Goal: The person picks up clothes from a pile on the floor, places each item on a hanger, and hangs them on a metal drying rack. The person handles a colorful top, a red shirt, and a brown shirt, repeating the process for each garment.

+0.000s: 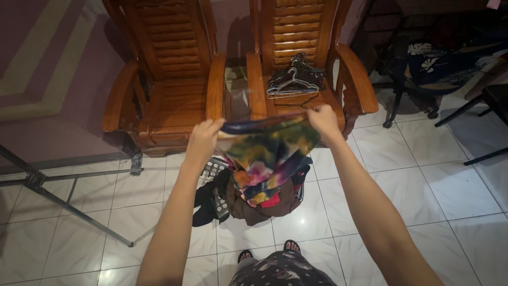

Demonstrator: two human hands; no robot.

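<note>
- We count two wooden armchairs: one on the left (pixel 159 79), one on the right (pixel 307 58).
- We see one bundle of clothes hangers (pixel 294 80); the number in it we cannot tell.
- One tie-dye garment (pixel 264 151).
- One laundry basket (pixel 216 180) heaped with clothes.
- Two hands: left (pixel 203 139), right (pixel 324 121).

A tie-dyed cloth (pixel 267 151) in dark blue, yellow, green, pink and red hangs stretched out by its top edge, upper corners at nine and three o'clock, its lower part drooping in folds toward six o'clock.
</note>
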